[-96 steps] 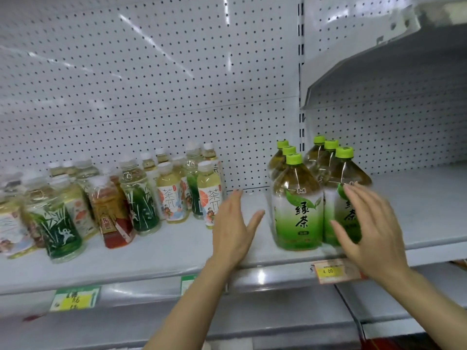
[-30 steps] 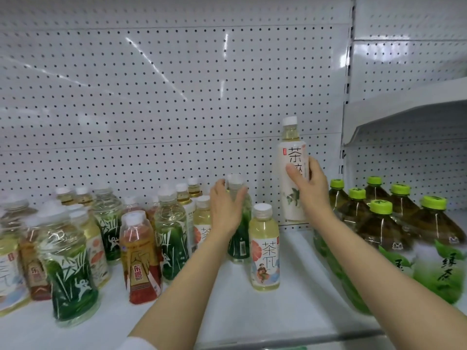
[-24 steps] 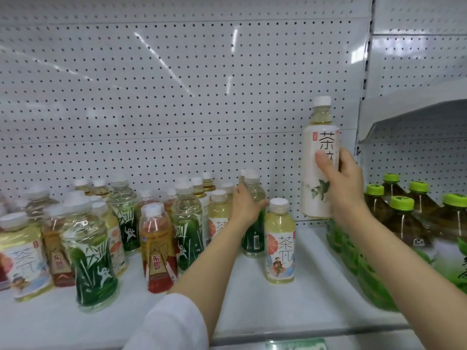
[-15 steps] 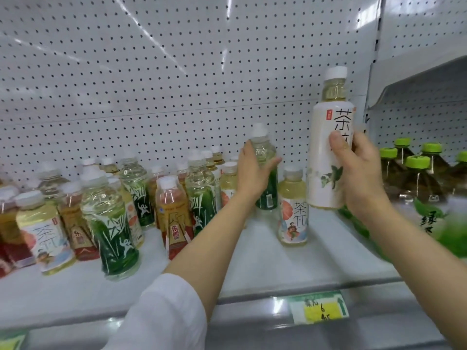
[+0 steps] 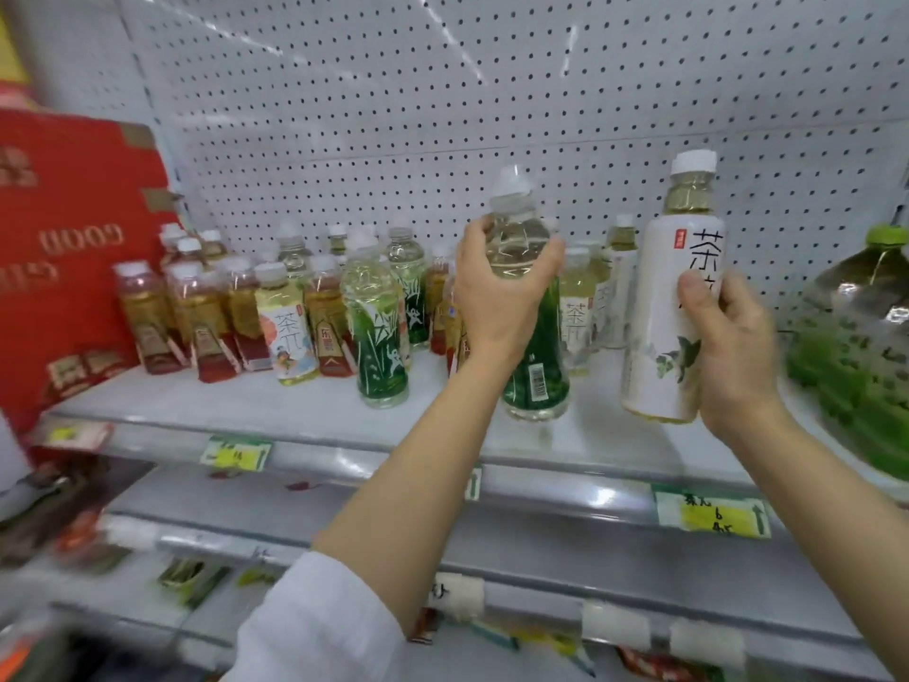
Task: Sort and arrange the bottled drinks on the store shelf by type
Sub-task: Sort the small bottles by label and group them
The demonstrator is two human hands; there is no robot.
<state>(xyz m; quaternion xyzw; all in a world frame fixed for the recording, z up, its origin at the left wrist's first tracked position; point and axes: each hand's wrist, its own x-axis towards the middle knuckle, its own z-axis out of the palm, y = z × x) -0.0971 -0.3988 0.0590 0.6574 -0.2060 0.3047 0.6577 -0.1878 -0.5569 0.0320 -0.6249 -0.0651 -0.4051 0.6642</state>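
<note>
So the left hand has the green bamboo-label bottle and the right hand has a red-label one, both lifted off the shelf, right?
Not quite. In the head view the right hand holds a tall white-label bottle, not a red one. The left hand does hold the green bamboo-label bottle, both lifted.

- Left hand point(image 5: 497, 292) was raised, fingers curled tight round a bottle point(image 5: 529, 307), forearm bare, white sleeve point(image 5: 315, 627) at the elbow.
- Right hand point(image 5: 728, 351), beside it, gripped another bottle point(image 5: 674, 307) upright.

A green-labelled bottle point(image 5: 533, 307) is gripped by the left hand point(image 5: 497, 292), a white bottle point(image 5: 676, 307) by the right hand point(image 5: 728, 351), both above the shelf point(image 5: 295, 415); a red box point(image 5: 64, 248) is seen far left.
</note>
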